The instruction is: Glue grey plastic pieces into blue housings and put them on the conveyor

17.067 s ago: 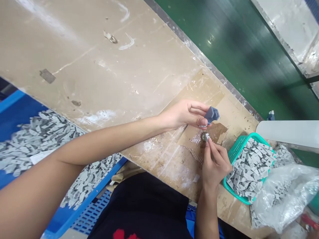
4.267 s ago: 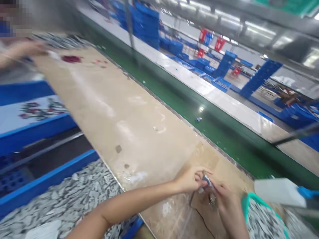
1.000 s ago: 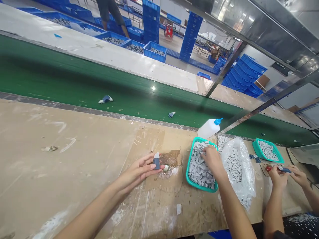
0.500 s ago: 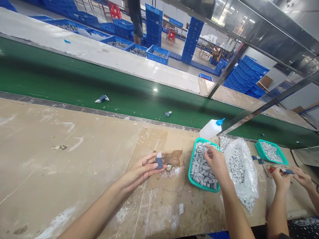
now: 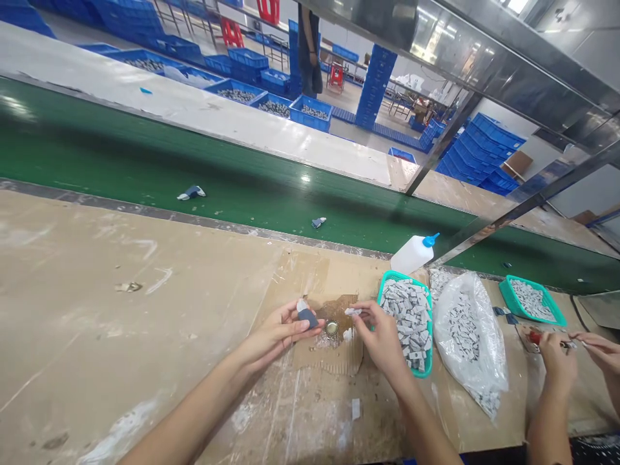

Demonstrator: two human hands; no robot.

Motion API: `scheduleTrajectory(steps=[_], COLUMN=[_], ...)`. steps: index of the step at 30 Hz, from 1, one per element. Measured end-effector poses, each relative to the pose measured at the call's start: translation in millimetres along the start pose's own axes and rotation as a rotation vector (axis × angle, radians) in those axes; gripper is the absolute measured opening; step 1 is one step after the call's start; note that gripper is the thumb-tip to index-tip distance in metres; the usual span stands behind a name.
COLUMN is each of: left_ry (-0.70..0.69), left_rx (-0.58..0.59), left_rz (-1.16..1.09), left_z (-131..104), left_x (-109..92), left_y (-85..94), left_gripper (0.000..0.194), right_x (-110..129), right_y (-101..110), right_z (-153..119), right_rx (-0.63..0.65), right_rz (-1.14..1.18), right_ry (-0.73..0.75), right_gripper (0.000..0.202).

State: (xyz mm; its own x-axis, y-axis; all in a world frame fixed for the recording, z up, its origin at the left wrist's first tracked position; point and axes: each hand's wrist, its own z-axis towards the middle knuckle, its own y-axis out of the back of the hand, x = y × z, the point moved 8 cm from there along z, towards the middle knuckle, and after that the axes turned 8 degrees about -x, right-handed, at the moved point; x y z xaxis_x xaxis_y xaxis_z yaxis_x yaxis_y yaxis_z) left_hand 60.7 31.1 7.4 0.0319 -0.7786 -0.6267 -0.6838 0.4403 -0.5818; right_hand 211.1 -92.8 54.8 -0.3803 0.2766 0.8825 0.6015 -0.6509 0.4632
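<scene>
Left hand (image 5: 277, 332): grasping a blue-grey block (image 5: 307, 316) between thumb and fingers, over the worktop (image 5: 227, 310).
Right hand (image 5: 387, 339): grasping a pale piece (image 5: 353, 311) in a fingertip pinch, beside the left hand and apart from the block.
Block, done: a pale tip (image 5: 301, 305) sits at its upper end; whether it is fixed there I cannot tell.
Block, left: the piece in the right hand is not on it, so this one looks about half made up, in my judgement.
Stock: plenty remains, by the look of the well-filled near basket (image 5: 429, 336).
Hand count: two of the wearer's, plus two of a co-worker's at the right edge, the nearer hand (image 5: 557, 358) and the farther hand (image 5: 600, 349).
Block count: one held.
Pale pieces: one pinched, one on the block; those in the basket are too many to count.
Baskets: two turquoise, the near one and a far basket (image 5: 560, 315).
Bag: one, clear plastic bag (image 5: 495, 358), with pieces inside, between the baskets.
Bottle: one, white bottle (image 5: 411, 255) with a blue nozzle, behind the near basket.
Round cup: one, small cup (image 5: 332, 327) on cardboard (image 5: 327, 361), between the wearer's hands.
Green conveyor (image 5: 252, 200): two parts plain to see, a larger part (image 5: 191, 192) and a smaller part (image 5: 318, 223); specks farther right are too small to tell.
</scene>
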Motion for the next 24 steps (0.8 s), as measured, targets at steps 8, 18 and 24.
scheduleTrajectory(steps=[8, 18, 24], left_ry=[-0.012, -0.075, -0.089], left_rx=[0.01, 0.005, -0.038], left_rz=[0.008, -0.144, -0.109], left_z=[-2, 13, 14], left_x=[-3, 4, 0], left_y=[0.9, 23.1, 27.3], left_gripper=[0.046, 0.053, 0.05], right_x=[-27, -43, -60], right_y=[-9, 3, 2], right_z=[0, -12, -23], right_rx=[-0.09, -0.119, -0.156], right_rz=[-0.046, -0.094, -0.018], right_ry=[-0.054, -0.052, -0.147], right_gripper=[0.016, 0.032, 0.046])
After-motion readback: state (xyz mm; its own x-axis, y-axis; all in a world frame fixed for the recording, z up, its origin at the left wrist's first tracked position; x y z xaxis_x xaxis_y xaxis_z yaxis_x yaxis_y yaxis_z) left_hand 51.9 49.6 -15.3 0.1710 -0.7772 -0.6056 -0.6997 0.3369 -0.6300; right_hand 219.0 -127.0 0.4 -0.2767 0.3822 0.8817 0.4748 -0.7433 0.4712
